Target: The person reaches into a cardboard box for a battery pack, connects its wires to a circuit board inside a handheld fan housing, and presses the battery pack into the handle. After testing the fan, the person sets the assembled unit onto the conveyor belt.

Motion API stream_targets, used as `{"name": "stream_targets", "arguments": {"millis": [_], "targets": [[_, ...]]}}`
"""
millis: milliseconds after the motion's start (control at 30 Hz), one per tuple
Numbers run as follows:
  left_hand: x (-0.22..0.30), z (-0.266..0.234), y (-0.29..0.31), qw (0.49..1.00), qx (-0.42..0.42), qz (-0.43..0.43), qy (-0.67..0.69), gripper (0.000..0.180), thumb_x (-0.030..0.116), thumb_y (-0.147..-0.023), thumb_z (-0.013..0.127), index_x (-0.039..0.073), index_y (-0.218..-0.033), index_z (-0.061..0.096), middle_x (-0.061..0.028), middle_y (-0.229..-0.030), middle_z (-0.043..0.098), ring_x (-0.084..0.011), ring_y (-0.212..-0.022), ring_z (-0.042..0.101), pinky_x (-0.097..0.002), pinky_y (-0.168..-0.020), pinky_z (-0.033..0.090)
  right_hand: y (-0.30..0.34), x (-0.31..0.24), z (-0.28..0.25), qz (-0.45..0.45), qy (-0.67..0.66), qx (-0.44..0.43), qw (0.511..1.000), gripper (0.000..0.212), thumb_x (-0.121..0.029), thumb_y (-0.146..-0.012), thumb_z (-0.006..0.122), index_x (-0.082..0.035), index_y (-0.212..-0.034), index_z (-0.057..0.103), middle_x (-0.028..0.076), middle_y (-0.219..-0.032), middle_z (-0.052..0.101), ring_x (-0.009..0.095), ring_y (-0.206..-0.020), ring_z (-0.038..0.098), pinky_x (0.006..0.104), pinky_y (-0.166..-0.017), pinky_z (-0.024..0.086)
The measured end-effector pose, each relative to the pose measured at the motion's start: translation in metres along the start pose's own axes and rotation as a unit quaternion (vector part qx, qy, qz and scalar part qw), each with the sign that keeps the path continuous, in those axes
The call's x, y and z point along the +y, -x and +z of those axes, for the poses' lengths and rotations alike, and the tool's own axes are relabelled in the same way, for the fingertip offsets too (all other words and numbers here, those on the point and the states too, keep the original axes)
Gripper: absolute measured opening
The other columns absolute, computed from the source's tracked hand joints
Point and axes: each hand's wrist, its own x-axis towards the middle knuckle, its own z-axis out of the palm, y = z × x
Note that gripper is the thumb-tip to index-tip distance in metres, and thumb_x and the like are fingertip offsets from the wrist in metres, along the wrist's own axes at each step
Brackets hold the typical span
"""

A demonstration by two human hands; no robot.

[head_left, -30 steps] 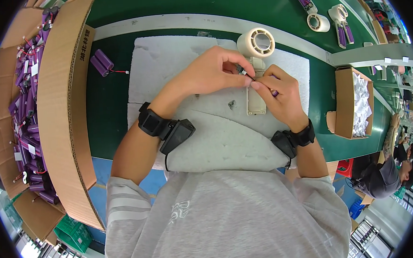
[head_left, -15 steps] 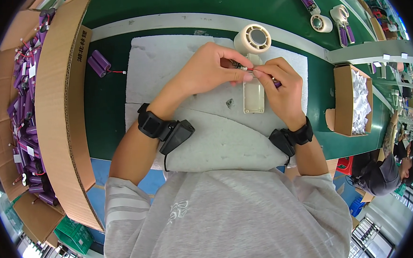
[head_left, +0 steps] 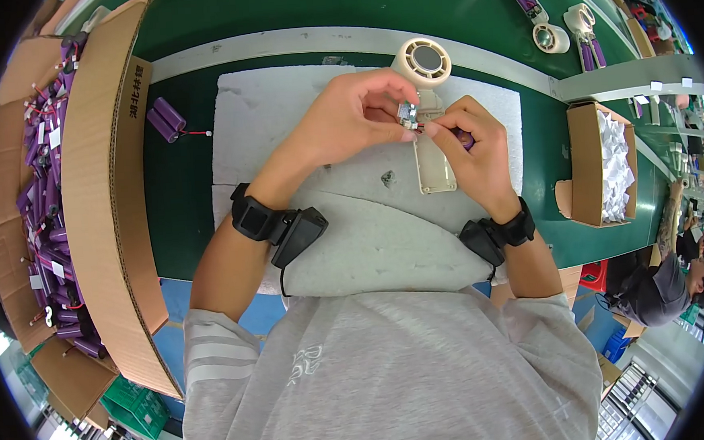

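Note:
A small circuit board [head_left: 407,115] is pinched between the thumb and fingers of my left hand [head_left: 350,119]. My right hand [head_left: 476,148] is closed around a purple battery pack [head_left: 465,139], mostly hidden by the fingers. Its thumb and index fingertip meet at a short red wire beside the board; whether the plug is seated cannot be made out. Under both hands lies a cream handheld fan, its round head [head_left: 424,61] pointing away from me and its hollow handle shell [head_left: 436,170] open upward. The fan rests on a white foam sheet [head_left: 280,95].
At the left stands a big cardboard box [head_left: 97,203] of purple battery packs [head_left: 44,198]. One wired pair of cells [head_left: 166,118] lies beside it. Open fans [head_left: 549,38] sit at the far right, near a small carton [head_left: 586,165] of white pieces. A co-worker [head_left: 654,290] sits at right.
My left hand has turned, so the circuit board now faces up in view. Both hands have drawn slightly apart around the wire. The fan head appears shifted slightly left.

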Motion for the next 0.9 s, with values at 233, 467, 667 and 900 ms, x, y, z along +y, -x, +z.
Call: {"name": "stream_targets", "arguments": {"millis": [233, 467, 667, 900], "targets": [[0.002, 0.003, 0.002, 0.996, -0.002, 0.010, -0.084, 0.034, -0.007, -0.075, 0.073, 0.003, -0.106, 0.064, -0.0018, -0.097, 0.062, -0.0101, -0.087, 0.062, -0.0263, -0.079, 0.053, 0.001, 0.002, 0.000, -0.010, 0.000, -0.014, 1.000, 0.009, -0.007, -0.084, 0.068, 0.002, -0.082, 0.066, 0.003, -0.077, 0.054, 0.007, -0.061, 0.043, 0.0225, -0.053, 0.033], [0.001, 0.002, 0.002, 0.993, 0.006, 0.028, -0.111, 0.034, -0.004, -0.076, 0.070, 0.005, -0.109, 0.068, -0.0062, -0.099, 0.068, -0.0136, -0.085, 0.065, -0.0283, -0.078, 0.055, 0.002, 0.007, 0.000, -0.074, 0.005, -0.033, 0.997, 0.008, -0.004, -0.083, 0.067, 0.002, -0.080, 0.063, 0.004, -0.081, 0.057, 0.009, -0.062, 0.047, 0.0233, -0.054, 0.037], [0.002, 0.009, 0.001, 0.970, 0.023, 0.113, -0.214, 0.037, -0.003, -0.076, 0.065, 0.005, -0.112, 0.067, -0.0098, -0.096, 0.069, -0.0182, -0.083, 0.068, -0.0281, -0.078, 0.055, 0.001, -0.005, 0.005, 0.036, -0.006, 0.013, 0.999, 0.018, -0.003, -0.079, 0.071, -0.001, -0.093, 0.059, 0.006, -0.088, 0.059, 0.011, -0.062, 0.052, 0.0247, -0.054, 0.042], [0.000, 0.008, 0.002, 0.970, 0.048, 0.076, -0.226, 0.037, -0.004, -0.075, 0.066, 0.003, -0.111, 0.067, -0.0091, -0.091, 0.070, -0.0159, -0.078, 0.067, -0.0281, -0.076, 0.056, -0.003, -0.002, 0.010, -0.065, 0.052, 0.041, 0.996, 0.029, -0.003, -0.074, 0.075, -0.003, -0.099, 0.059, 0.008, -0.093, 0.061, 0.015, -0.065, 0.057, 0.0263, -0.057, 0.047]]}}
